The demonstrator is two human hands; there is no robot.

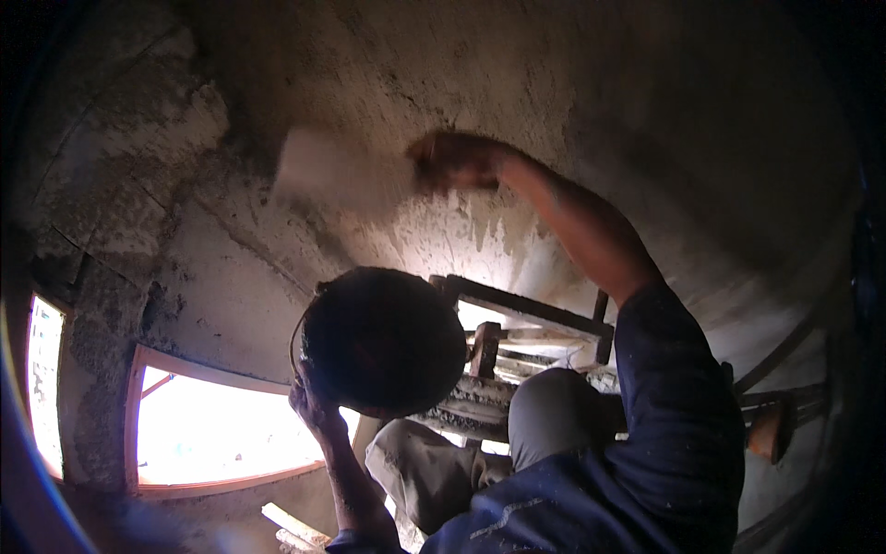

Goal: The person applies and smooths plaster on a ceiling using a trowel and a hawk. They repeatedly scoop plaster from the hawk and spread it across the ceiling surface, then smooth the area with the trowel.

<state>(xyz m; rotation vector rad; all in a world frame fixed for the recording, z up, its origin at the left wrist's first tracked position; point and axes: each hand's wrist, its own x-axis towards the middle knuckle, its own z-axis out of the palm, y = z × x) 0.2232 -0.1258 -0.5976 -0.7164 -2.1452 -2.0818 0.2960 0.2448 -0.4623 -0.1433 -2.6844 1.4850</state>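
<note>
My left hand (316, 406) grips the rim of a dark round bucket (383, 342), near its thin wire handle. The bucket's round face looks almost black, so its contents cannot be told. My right arm reaches up and across to the wall. At its end, my right hand (452, 162) is blurred by motion and looks closed. A pale, flat, smeared shape beside its fingers looks like a trowel (328, 166), held close to the rough plastered wall (489, 83). Whether the blade touches the wall cannot be told.
Wooden beams (531, 309) form a frame beyond the bucket. A bright window opening (221, 429) with a wooden frame lies at the left, beside a narrower opening (44, 388). Pale wood pieces (293, 526) lie low down. An orange-brown object (771, 431) is at the right.
</note>
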